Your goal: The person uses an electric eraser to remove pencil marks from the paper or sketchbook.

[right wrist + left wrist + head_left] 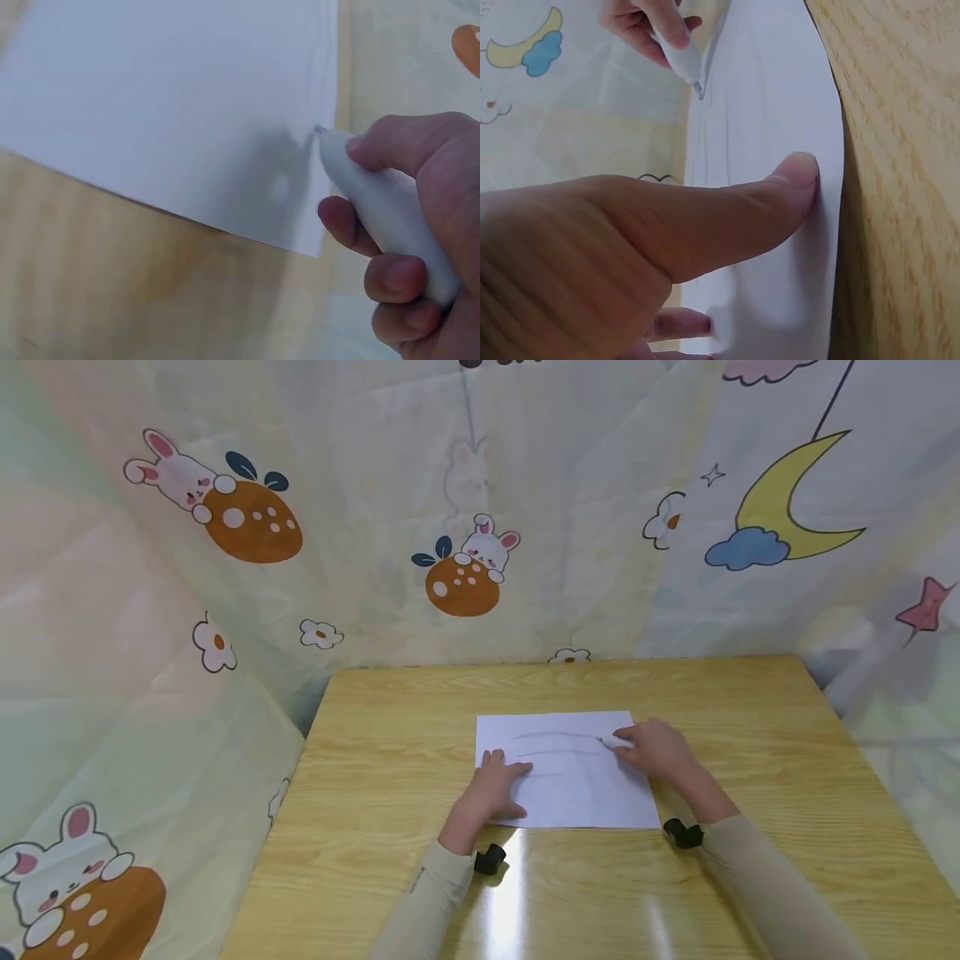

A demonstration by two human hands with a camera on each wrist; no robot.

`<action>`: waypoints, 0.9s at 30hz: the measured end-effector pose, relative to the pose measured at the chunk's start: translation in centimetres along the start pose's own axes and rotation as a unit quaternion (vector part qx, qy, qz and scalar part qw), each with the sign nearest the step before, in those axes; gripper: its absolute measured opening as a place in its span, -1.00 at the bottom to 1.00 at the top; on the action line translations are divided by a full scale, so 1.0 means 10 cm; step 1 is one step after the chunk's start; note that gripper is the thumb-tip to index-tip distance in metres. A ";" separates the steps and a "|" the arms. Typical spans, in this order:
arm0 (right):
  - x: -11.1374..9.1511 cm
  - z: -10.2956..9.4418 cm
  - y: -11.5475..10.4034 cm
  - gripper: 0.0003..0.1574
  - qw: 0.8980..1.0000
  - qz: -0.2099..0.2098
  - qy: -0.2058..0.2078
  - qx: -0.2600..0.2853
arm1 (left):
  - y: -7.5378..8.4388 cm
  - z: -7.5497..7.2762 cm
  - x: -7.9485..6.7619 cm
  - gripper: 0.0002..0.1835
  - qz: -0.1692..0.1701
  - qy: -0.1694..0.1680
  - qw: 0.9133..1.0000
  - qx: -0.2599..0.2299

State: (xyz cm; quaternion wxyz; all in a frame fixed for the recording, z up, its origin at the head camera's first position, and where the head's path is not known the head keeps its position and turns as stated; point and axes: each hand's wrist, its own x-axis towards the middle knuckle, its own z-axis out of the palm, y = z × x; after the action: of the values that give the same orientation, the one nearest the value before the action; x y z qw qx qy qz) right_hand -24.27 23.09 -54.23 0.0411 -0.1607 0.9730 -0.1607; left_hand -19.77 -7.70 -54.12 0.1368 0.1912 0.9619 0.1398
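A white sheet of paper (577, 793) lies on the wooden table, with several faint, slightly curved grey lines running across its upper half. My left hand (492, 787) rests on the paper's left side, fingers spread and thumb near the front edge. In the left wrist view the thumb of the left hand (705, 217) presses on the sheet. My right hand (660, 750) grips a thick white pen-shaped tool (394, 206) with a small grey tip. That tip is at the paper's surface, by the right end of the uppermost line.
The wooden table (375, 793) extends around the sheet on all sides. Behind it hangs a cloth backdrop (585, 527) printed with rabbits, flowers and a moon. Black wrist cameras sit at both sleeve cuffs, close over the tabletop.
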 end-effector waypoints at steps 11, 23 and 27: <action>-0.04 0.05 -0.07 -0.59 1.000 0.021 0.019 -0.004 | 0.01 -0.01 -0.01 -0.19 -0.004 -0.005 1.000 -0.013; -0.04 0.07 -0.14 -0.58 0.999 0.037 0.024 -0.004 | 0.02 0.02 0.00 -0.22 -0.014 -0.029 0.999 -0.015; -0.05 0.03 -0.16 -0.59 0.999 0.048 0.015 0.001 | 0.03 0.00 0.01 -0.23 -0.011 -0.041 0.999 -0.017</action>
State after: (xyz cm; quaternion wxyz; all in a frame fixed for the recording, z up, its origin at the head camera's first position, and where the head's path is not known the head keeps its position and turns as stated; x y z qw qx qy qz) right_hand -23.28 21.73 -53.97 0.0342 -0.1110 0.9800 -0.1618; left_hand -19.72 -7.42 -54.03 0.1807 0.1838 0.9550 0.1465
